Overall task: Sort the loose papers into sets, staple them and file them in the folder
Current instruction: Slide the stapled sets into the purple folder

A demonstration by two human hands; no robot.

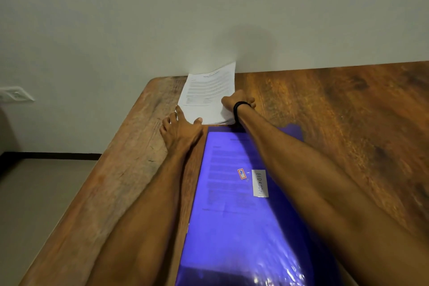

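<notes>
The paper stack [209,93] lies at the far edge of the table [348,111], straight ahead of both hands and just beyond the blue folder [243,227]; its long axis runs away from the person, and its heading end butts the wall [209,18], with the far right corner curling up; the left hand [180,129] rests flat and spread at the near left corner, thumb touching the near edge; the right hand [239,100] is curled over the near right edge, seemingly pinching the sheets, though the fingertips are hidden; the folder, with a page already inside, lies lengthwise beneath both forearms, so the stack would be drawn back toward it
</notes>
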